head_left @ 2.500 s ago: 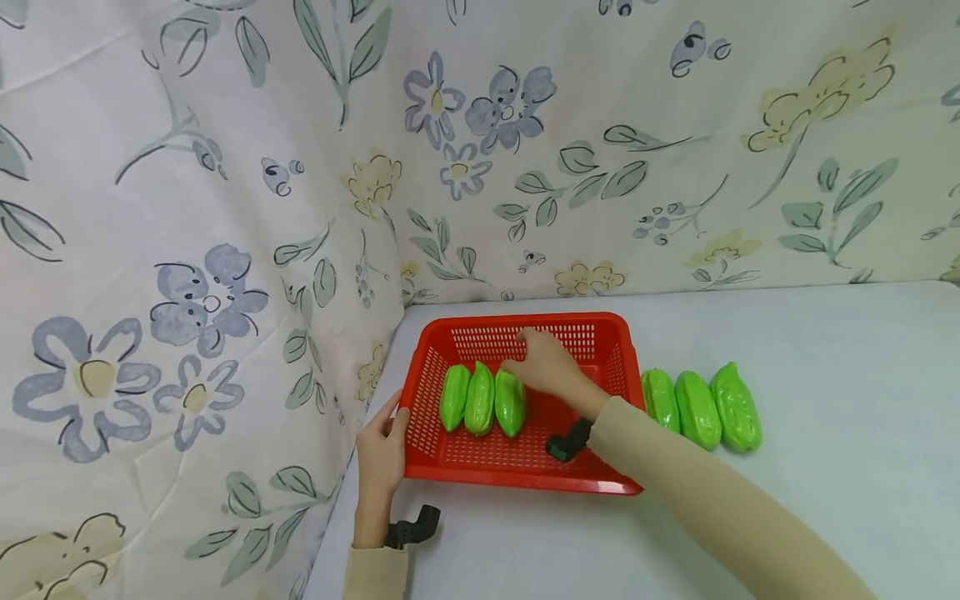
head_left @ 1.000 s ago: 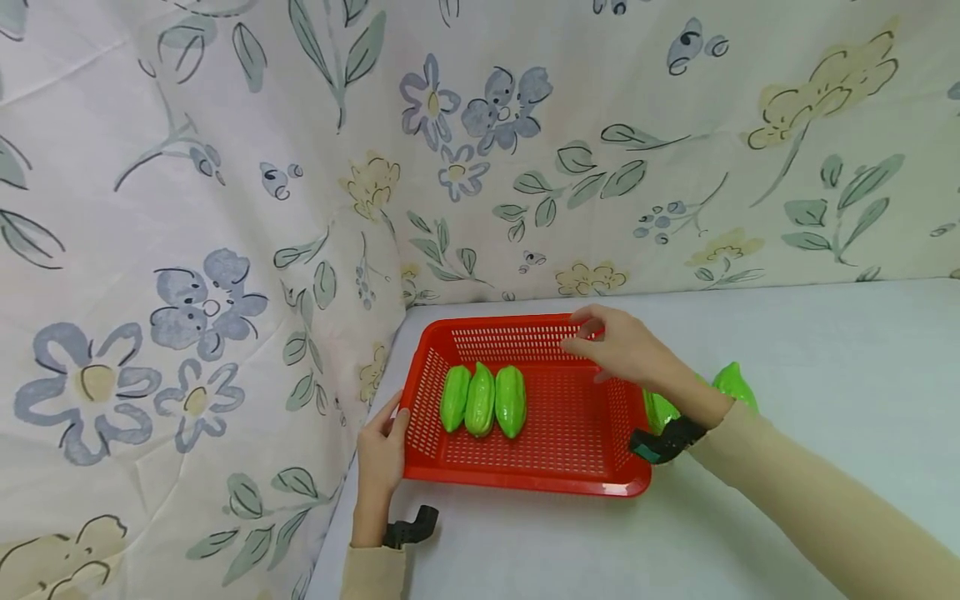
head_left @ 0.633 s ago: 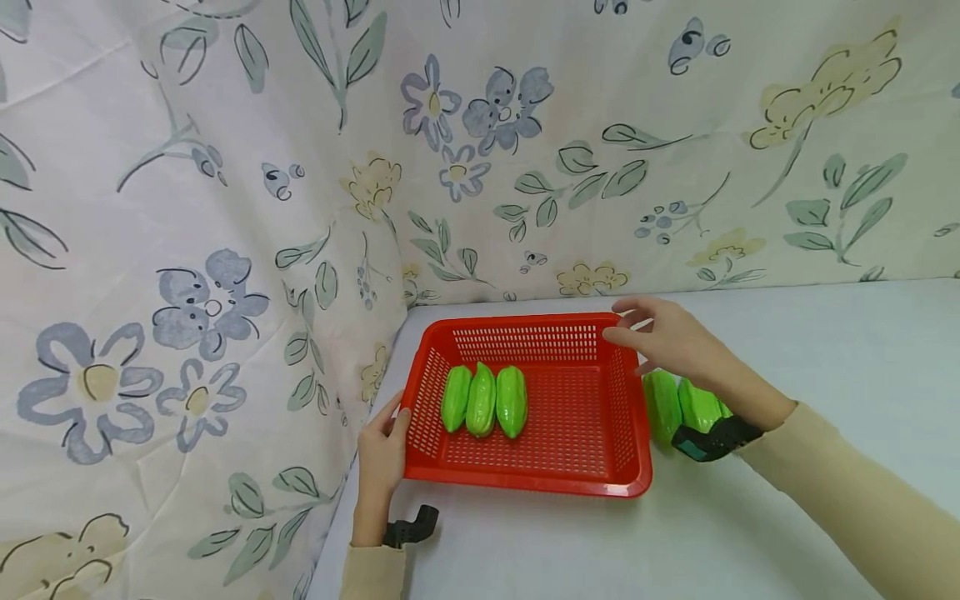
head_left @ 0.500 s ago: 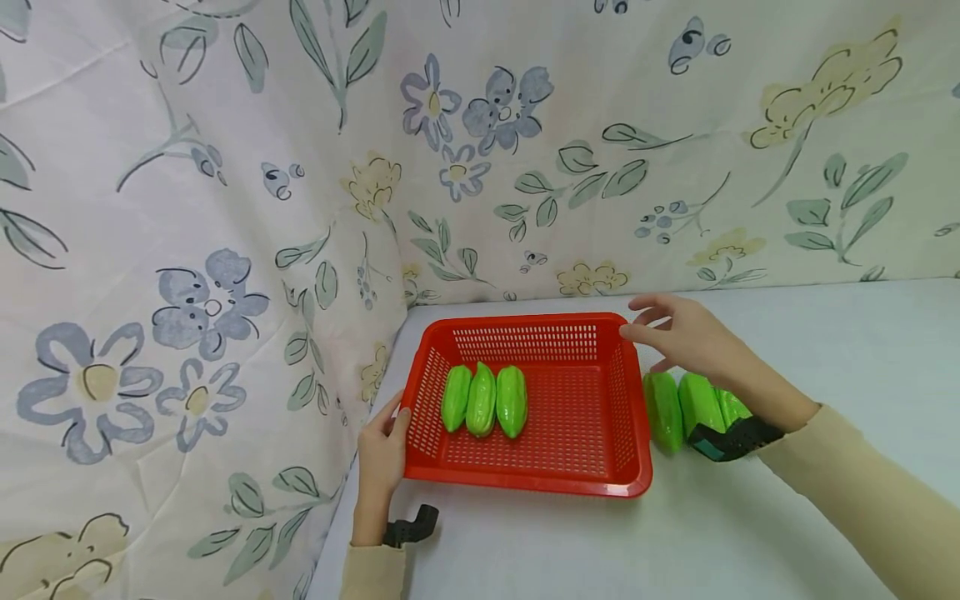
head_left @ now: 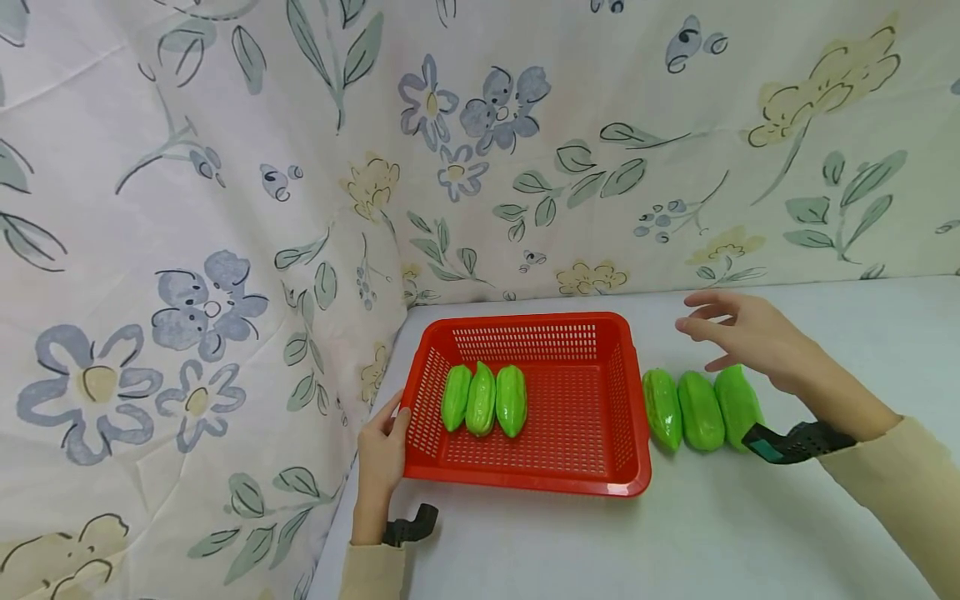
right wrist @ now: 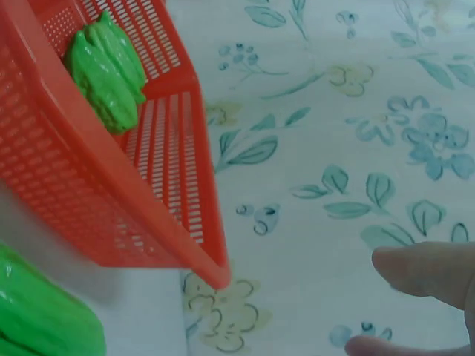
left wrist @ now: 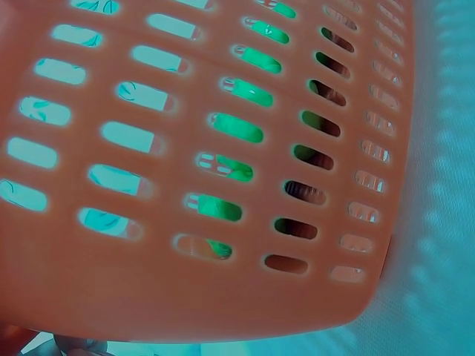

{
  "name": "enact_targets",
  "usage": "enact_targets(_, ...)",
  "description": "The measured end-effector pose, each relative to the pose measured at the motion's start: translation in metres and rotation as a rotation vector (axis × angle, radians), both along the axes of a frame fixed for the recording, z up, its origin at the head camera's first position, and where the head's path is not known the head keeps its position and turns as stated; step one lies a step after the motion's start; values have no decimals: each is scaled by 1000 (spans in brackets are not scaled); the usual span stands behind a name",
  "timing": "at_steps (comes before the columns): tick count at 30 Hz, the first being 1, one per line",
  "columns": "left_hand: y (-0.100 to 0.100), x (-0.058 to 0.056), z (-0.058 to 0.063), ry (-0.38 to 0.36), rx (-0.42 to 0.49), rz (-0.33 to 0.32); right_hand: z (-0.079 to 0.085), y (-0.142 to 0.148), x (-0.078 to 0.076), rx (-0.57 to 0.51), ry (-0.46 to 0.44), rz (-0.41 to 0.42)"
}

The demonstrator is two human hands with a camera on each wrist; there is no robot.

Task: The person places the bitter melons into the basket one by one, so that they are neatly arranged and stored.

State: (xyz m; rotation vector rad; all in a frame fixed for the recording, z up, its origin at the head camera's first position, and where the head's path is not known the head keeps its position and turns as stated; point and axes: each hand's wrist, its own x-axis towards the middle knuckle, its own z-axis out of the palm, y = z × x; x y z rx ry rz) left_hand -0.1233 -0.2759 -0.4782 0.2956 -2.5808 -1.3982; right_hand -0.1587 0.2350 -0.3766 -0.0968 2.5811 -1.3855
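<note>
A red plastic basket (head_left: 525,486) with slotted walls stands on the table. Inside, at its left, lie three glossy green ridged fruits (head_left: 481,400) that look like star fruits, side by side. Three more such star fruits (head_left: 701,412) form a row on the table by the basket's right wall. My left hand (head_left: 381,454) holds the basket's left rim; the slotted wall (left wrist: 178,297) fills the left wrist view. Above and behind the outer row, my right hand (head_left: 746,333) hovers with loosely bent fingers apart, holding nothing. Its fingers (right wrist: 427,271) show at the right wrist view's edge.
A white table (head_left: 570,550) lies under everything. Floral cloth (head_left: 667,125) hangs behind it and along its left side, close to the basket's left end. Each wrist carries a black strap mount (head_left: 798,442).
My right hand has left the rightmost fruit inside the basket and moved right, over the basket's right wall, to above the outer row. My left hand has stayed at the rim.
</note>
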Motion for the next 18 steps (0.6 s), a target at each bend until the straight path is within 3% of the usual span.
enact_targets(18,0,-3,-3,-15,-3,-4,-10,63,10,5,-22,-64)
